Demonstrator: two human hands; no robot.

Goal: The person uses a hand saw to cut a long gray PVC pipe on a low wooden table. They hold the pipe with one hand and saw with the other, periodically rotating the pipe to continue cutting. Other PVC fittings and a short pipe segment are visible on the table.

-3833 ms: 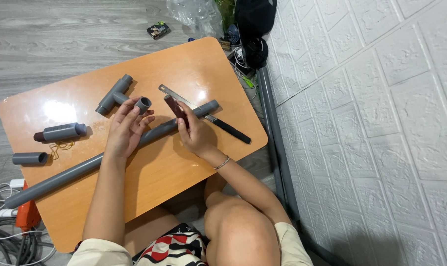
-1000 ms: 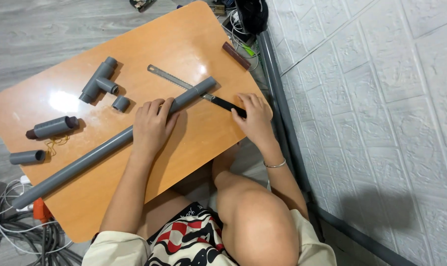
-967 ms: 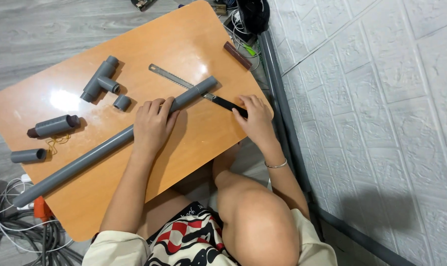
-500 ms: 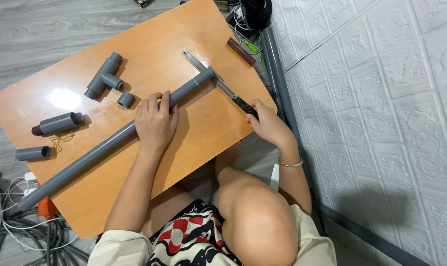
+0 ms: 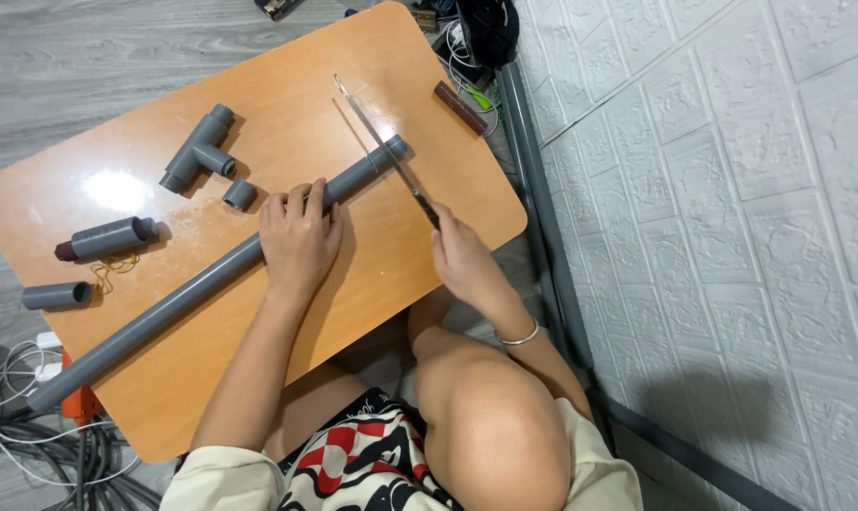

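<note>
Pipe (image 5: 202, 284), long and grey, lies slantwise across the orange surface (image 5: 258, 397), its long axis running from the lower left, where it overhangs the edge above a tangle of cables (image 5: 31, 464), up to the right, where its open end sits near the far side. We have our left hand (image 5: 298, 237) laid flat on top of it, a little short of that upper end, with the fingers (image 5: 291, 201) curled over the far side and pressed together, pinning it down.

Our right hand (image 5: 459, 260) is to the right of the pipe, near the front edge, its fingers wrapped tight round the dark handle of a saw (image 5: 386, 147). The thin blade reaches up and to the left from the hand and crosses the pipe almost square to its axis, touching it just short of the open end. So the blade meets the pipe between our left hand and the tip, with only a short stub beyond it.

Well apart to the left lie a tee fitting (image 5: 197, 151), a small ring (image 5: 240, 194) and two short pipe pieces (image 5: 107, 238).
</note>
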